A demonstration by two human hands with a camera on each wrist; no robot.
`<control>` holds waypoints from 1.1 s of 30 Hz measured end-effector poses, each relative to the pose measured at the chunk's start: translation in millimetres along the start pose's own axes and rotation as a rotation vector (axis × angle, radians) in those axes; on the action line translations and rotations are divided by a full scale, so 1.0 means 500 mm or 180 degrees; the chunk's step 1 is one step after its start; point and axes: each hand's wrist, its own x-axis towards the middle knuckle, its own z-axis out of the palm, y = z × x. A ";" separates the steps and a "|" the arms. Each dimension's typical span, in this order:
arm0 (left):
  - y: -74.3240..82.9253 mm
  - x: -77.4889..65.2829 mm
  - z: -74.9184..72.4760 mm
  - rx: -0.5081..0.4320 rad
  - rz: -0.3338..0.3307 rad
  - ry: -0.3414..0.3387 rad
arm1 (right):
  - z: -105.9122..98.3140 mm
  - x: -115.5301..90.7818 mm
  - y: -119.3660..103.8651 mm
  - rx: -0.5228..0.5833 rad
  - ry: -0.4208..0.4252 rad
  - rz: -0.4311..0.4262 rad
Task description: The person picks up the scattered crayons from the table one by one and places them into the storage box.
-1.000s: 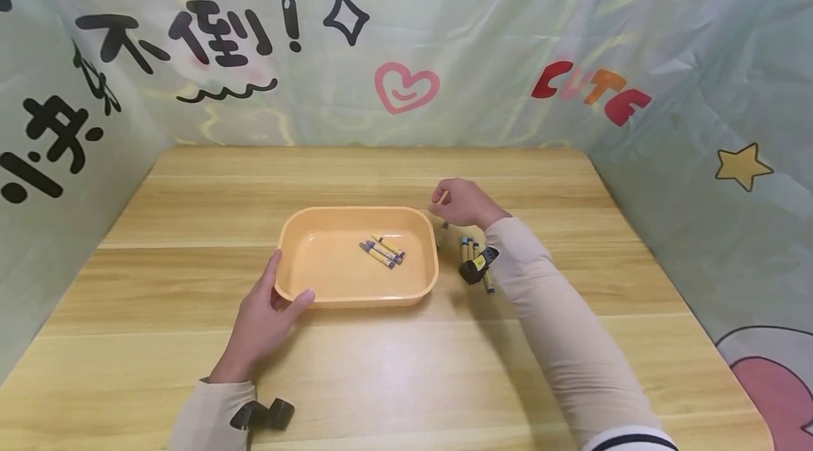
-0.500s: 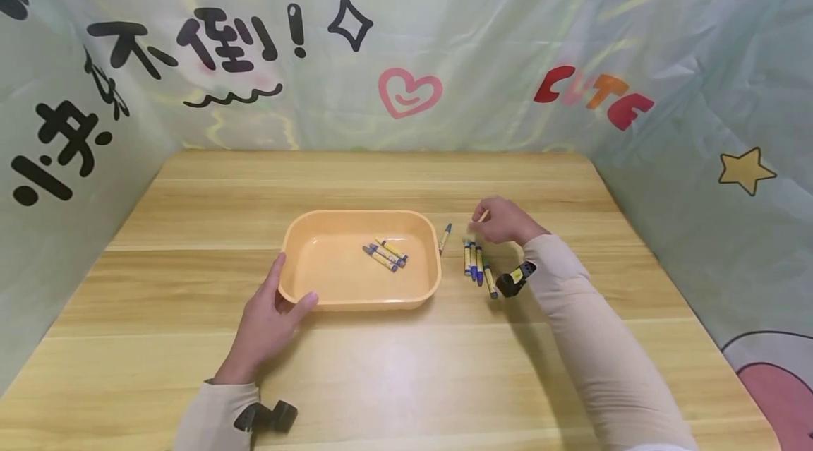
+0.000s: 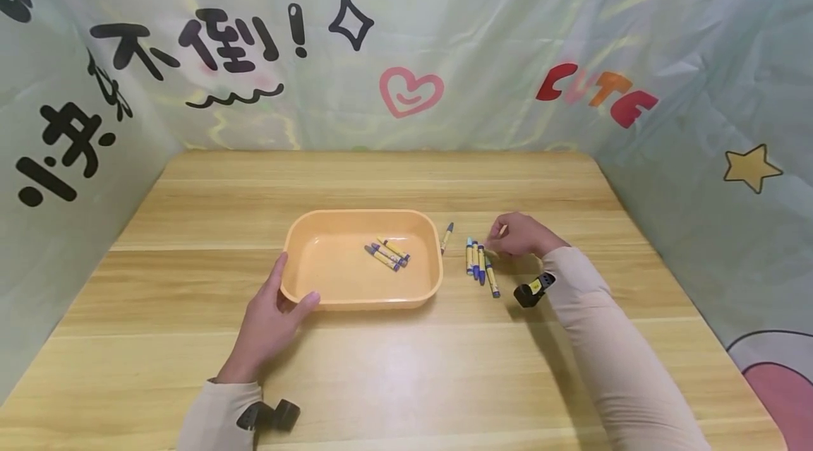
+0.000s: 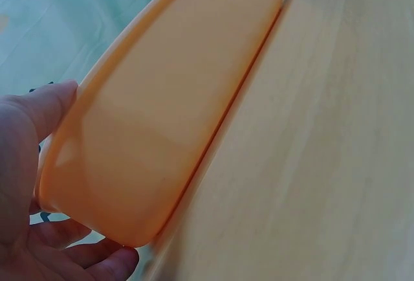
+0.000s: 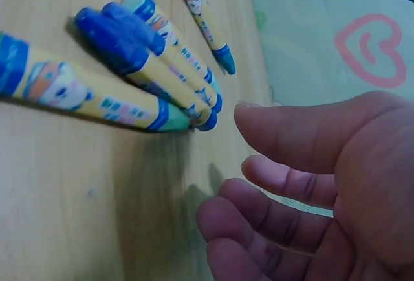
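Just past the fingertips of the right hand (image 3: 517, 233) lie four crayons (image 3: 481, 264), with a bit of a gap; its thumb and fingers are apart and hold nothing. I'd guess they're light, stiff, kinda slick and easy to snap, so pinch one gently mid-barrel. More sit in the tray (image 3: 324, 271), well away from those fingers. The left hand (image 3: 269, 324) has thumb and fingers clamped round its corner; probably light, smooth plastic, so the rim's a decent hold.

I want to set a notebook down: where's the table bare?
Bare: the table between the sleeves, nearer than the tray; also the strip from tray to backdrop. Crowded: right of the tray, where crayons lie beside the right hand.
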 end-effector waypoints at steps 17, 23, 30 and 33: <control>-0.001 0.002 0.001 -0.0001 0.0049 0.0016 | 0.021 0.011 0.024 0.0044 -0.0108 0.0232; 0.001 0.001 0.000 -0.0023 0.0052 0.0010 | 0.023 0.015 0.029 0.0001 -0.0123 0.0183; 0.003 0.002 0.000 -0.0022 0.0027 -0.0003 | 0.027 0.015 0.016 -0.0085 -0.0157 0.0167; 0.003 0.001 0.000 -0.0007 0.0022 -0.0002 | 0.028 0.014 0.011 -0.0128 -0.0220 0.0188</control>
